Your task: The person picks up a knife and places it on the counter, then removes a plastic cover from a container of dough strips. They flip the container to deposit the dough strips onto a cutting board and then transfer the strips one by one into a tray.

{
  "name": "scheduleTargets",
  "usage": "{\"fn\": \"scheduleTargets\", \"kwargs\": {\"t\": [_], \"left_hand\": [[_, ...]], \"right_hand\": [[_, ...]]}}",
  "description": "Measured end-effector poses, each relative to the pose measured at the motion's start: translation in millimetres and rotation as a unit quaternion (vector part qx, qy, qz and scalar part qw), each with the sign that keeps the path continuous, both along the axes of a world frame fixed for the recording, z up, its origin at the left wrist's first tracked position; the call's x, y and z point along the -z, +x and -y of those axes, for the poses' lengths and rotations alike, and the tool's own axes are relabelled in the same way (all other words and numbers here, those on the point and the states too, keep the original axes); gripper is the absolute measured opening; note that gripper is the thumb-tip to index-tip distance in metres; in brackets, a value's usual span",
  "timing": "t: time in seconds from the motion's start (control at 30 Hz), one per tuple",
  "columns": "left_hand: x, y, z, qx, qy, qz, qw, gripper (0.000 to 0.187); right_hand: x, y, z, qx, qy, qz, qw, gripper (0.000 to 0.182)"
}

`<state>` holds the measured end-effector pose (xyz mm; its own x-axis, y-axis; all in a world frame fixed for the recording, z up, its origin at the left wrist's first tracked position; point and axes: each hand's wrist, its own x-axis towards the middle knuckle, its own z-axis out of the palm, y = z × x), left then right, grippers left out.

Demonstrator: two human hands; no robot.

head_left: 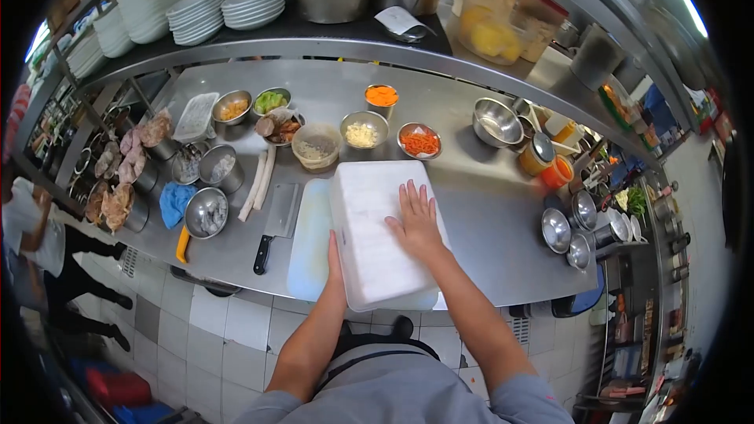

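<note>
A white rectangular block or box [377, 228], slightly tilted, sits over a pale cutting board [309, 243] at the front of the steel table. My left hand [335, 267] holds its left side near the lower corner, with the fingers partly hidden. On its upper right face my right hand [416, 224] lies flat, fingers spread. A cleaver [279, 220] with a black handle rests left of the board. Behind the block stand bowls of chopped yellowish pieces [361, 135] and shredded orange strips [419, 141].
Left on the steel table [487, 212] are a steel bowl [206, 213], a blue cloth or bag [176, 204] and two pale sticks [258, 184]. Steel bowls [556, 230] stand right. A shelf [330, 51] with plates and pots crosses above. People [59, 251] stand far left.
</note>
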<state>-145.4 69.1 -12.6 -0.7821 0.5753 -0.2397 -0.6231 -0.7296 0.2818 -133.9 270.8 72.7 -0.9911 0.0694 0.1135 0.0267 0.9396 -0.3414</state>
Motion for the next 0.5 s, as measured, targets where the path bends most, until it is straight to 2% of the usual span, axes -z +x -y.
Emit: {"fn": "scheduleTargets", "kwargs": {"t": [0.13,0.2,0.23,0.27,0.33,0.4,0.43,0.5], "left_hand": [[6,-1,6,0.018,-0.011,0.014,1.0,0.088],[5,1,7,0.023,-0.01,0.023,0.999,0.09],[8,-1,8,0.02,-0.008,0.021,1.0,0.09],[10,-3,7,0.014,-0.034,0.02,0.999,0.09],[10,-1,6,0.006,-0.056,0.019,0.998,0.089],[-2,2,8,0.004,-0.082,0.031,0.996,0.085],[-11,2,8,0.006,-0.083,0.029,0.996,0.085],[-23,10,8,0.017,-0.138,0.04,0.99,0.082]], "right_hand": [[-40,-9,-23,0.011,0.044,-0.064,0.997,0.087],[-73,2,-38,0.043,-0.098,-0.116,0.988,0.084],[-72,11,-47,0.085,-0.201,-0.082,0.972,0.083],[-68,29,-55,0.127,-0.301,-0.048,0.944,0.083],[-2,59,-78,0.205,-0.304,0.048,0.929,0.083],[51,99,-76,0.251,-0.441,0.164,0.846,0.081],[53,103,-76,0.251,-0.443,0.162,0.845,0.081],[62,121,-76,0.243,-0.595,0.141,0.753,0.077]]}}
